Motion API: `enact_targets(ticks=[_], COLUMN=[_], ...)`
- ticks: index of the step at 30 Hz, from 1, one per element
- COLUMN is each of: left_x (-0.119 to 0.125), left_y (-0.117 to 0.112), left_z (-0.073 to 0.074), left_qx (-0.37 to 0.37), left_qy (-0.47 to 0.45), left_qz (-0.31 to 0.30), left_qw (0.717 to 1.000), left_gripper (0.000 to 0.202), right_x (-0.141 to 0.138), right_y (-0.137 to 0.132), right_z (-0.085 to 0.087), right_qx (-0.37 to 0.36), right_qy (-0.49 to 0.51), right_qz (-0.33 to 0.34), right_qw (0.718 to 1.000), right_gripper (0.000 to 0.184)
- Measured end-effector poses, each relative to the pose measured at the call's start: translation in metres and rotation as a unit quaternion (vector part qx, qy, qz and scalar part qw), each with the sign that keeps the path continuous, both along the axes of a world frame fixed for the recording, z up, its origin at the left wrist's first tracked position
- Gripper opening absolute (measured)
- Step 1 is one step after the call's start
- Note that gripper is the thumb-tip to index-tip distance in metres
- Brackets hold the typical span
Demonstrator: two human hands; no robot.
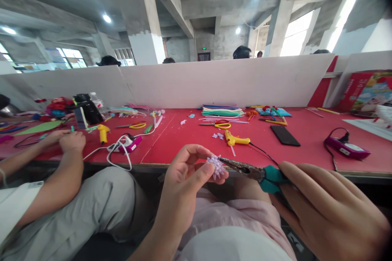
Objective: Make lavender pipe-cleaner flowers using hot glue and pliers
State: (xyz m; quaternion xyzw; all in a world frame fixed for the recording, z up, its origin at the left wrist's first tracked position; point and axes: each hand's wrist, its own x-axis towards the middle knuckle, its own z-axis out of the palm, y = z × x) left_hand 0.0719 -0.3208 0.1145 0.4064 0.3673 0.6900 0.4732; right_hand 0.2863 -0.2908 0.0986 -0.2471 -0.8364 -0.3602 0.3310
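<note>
Between the thumb and fingers of my left hand (190,179) is a small pale purple flower (216,167) with many narrow petals. My right hand (324,208) grips the teal handles of a pair of needle-nose pliers (245,169). The dark, worn jaws point left, and their tips meet the flower's upper right edge; whether they pinch a petal I cannot tell. Both hands are above my lap, in front of the table edge. Just beyond them a yellow glue gun (237,138) lies on the red table (171,138), near small purple pieces (217,136).
Scissors (219,124) and a bundle of pipe cleaners (223,111) lie behind the glue gun. A black phone (284,135) and a purple power strip (347,148) are to the right. At left, a co-worker's hands (69,138) work near another glue gun (103,133). A white partition (220,81) backs the table.
</note>
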Motion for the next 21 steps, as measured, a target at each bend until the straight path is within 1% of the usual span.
enact_targets(ticks=[3,6,8,11,13,16,21], left_x=[-0.0013,-0.0048,-0.0068,-0.0077,-0.007,-0.0052,-0.0039], left_y=[0.0003,0.0012,0.0014,0.001,0.0004,-0.0001,-0.0005], left_z=[-0.0012,-0.0028,-0.0033,-0.0031,-0.0027,-0.0025,-0.0024], left_qx=[0.0,0.008,0.018,0.036,0.044,0.047,0.043], left_qy=[-0.004,-0.011,-0.014,-0.017,-0.017,-0.017,-0.013], left_qz=[-0.005,-0.022,-0.03,-0.021,-0.017,-0.019,-0.018], left_qw=[1.0,1.0,0.999,0.999,0.999,0.999,0.999], left_gripper=[0.014,0.014,0.013,0.013,0.013,0.014,0.014], right_x=[0.0002,0.0021,0.0045,0.0082,0.0088,0.0067,0.0036], right_y=[0.0001,0.0027,0.0045,0.0053,0.0045,0.0036,0.0062], right_z=[0.001,-0.0011,-0.0031,-0.0057,-0.0063,-0.0046,-0.0003], right_qx=[0.006,-0.022,-0.066,-0.145,-0.181,-0.201,-0.207], right_qy=[-0.003,0.021,0.046,0.075,0.089,0.102,0.1], right_qz=[0.008,-0.003,-0.004,0.021,0.036,0.045,0.057], right_qw=[1.0,1.0,0.997,0.986,0.979,0.973,0.972], right_gripper=[0.018,0.019,0.017,0.013,0.011,0.011,0.013])
